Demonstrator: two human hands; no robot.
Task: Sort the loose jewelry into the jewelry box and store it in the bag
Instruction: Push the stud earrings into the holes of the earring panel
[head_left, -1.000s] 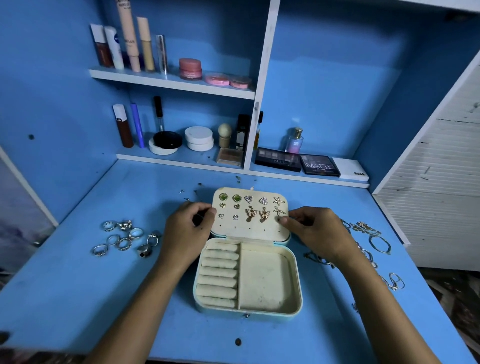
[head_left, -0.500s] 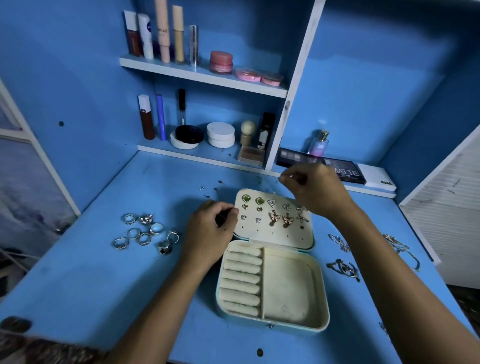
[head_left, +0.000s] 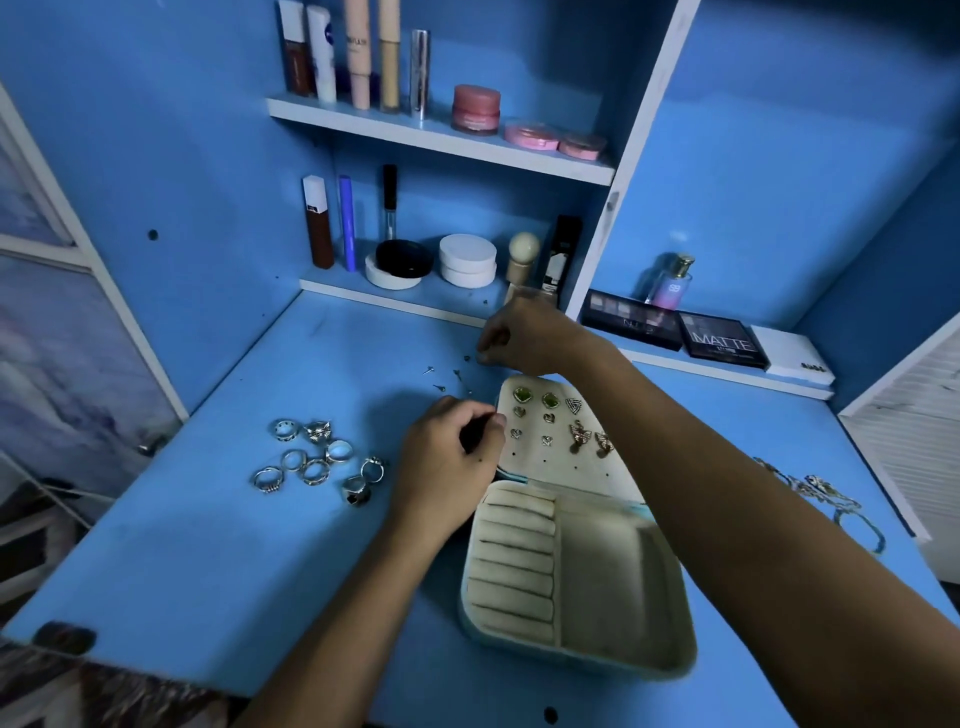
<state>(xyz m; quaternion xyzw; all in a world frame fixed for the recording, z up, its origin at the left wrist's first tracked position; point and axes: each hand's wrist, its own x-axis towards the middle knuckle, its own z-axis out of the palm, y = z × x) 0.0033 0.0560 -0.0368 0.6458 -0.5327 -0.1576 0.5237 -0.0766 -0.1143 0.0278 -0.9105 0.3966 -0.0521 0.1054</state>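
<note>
The right hand (head_left: 524, 338) pinches at small studs (head_left: 441, 379) above the open jewelry box (head_left: 576, 566) at frame centre; the left hand (head_left: 449, 457) grips its lid edge. Pick one stud cleanly, lid steadied.

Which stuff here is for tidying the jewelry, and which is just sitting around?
For the job: jewelry box, rings, loose studs, chains, earrings in the lid.

Just lying about: makeup tubes, pink jars, perfume bottle, eyeshadow palettes.
</note>
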